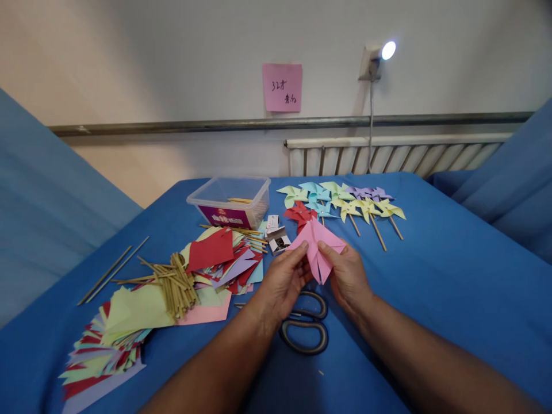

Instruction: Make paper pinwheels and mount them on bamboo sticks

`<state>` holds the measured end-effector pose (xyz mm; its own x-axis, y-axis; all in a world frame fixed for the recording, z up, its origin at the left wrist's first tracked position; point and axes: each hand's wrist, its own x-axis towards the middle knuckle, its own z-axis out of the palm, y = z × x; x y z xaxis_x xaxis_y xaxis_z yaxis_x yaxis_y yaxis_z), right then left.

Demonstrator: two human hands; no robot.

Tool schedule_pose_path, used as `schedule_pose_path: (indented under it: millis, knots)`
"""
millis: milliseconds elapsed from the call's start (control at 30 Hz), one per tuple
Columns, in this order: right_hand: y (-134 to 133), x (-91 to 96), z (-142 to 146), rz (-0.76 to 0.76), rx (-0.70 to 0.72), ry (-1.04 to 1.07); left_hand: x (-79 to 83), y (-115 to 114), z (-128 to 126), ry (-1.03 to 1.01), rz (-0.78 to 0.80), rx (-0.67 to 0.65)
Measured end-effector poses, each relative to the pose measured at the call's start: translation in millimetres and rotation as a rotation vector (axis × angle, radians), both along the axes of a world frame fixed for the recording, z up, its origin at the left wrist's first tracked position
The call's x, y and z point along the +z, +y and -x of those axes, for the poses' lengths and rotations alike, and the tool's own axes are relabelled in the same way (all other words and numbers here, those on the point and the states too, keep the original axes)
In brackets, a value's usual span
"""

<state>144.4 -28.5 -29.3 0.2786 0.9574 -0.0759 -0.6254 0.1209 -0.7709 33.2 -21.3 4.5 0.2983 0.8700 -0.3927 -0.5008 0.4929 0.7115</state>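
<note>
Both hands hold a pink paper square with cut corners above the blue table. My left hand pinches its left edge. My right hand grips its right side, thumb on the paper's middle. Black-handled scissors lie on the table right under my hands.
Finished paper pinwheels on sticks lie at the back. A clear plastic box stands behind piles of coloured paper, more stacked sheets and a bundle of wooden sticks. A small open box of pins sits near the pink paper.
</note>
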Motion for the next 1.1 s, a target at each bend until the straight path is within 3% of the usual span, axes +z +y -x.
schedule_pose_path:
  millis: [333, 800, 967, 1100]
  knots:
    - [-4, 1.2, 5, 0.013, -0.04, -0.083, 1.9, -2, 1, 0.025, -0.012, 0.004]
    - [-7, -1.4, 4, -0.005, 0.017, -0.106, 4.5, 0, 2, 0.113, -0.11, 0.106]
    - [-10, -1.1, -1, -0.107, -0.115, -0.345, 13.6, 12, 13, 0.022, -0.092, 0.195]
    - [-15, -1.2, -2, -0.251, -0.06, -0.597, 18.3, 19, 21, -0.006, -0.004, 0.196]
